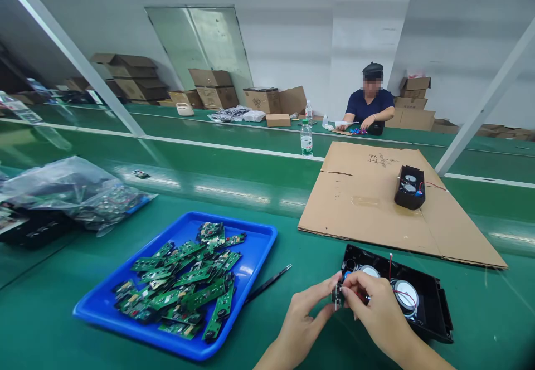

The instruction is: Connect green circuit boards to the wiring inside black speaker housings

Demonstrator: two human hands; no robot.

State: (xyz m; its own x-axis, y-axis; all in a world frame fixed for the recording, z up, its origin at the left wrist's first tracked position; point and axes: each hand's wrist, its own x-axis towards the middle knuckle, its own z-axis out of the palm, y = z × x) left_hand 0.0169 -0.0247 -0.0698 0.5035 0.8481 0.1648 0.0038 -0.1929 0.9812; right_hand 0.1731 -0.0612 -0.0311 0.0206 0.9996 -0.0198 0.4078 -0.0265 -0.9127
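Observation:
A small circuit board is pinched between the fingertips of my left hand, at the left end of a black speaker housing. My right hand has its thumb and index finger closed at the same board; what exactly they grip there is too small to make out. Two round speakers sit in the housing, partly covered by my right hand, with thin red wires beside them. To the left, a blue tray holds a pile of green circuit boards. Black tweezers lie between the tray and my left hand.
A cardboard sheet bears another speaker housing. Bagged boards lie at the left. A bottle stands beyond the cardboard. Across the bench, a person handles small items. Slanted metal posts frame both sides.

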